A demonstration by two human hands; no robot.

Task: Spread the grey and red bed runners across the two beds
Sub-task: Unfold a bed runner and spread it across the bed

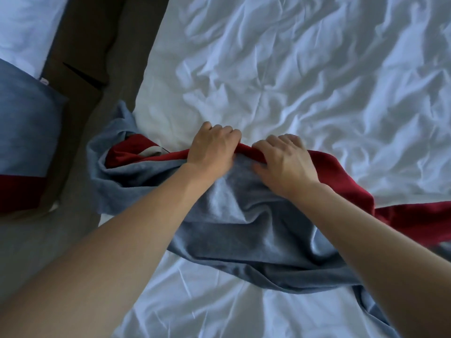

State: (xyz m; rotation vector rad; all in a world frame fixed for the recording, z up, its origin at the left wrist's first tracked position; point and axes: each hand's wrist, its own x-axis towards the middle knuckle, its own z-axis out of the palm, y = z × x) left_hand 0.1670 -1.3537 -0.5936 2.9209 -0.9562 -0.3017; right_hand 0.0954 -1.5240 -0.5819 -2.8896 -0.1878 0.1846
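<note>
While your left hand [212,146] and right hand [284,160] clench red edge, grey and red bed runner [244,215] lies bunched across white bed [292,69]; second runner [26,142] apparently on neighbouring bed, left.

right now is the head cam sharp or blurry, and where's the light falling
Head view: mostly sharp, slight softness at the right hand; left hand crisp. Dim bluish light brightens the crumpled white sheet at upper right; the floor gap lies in shadow. Wide-angle stretch swells the forearms near the bottom edge. No glare.
</note>
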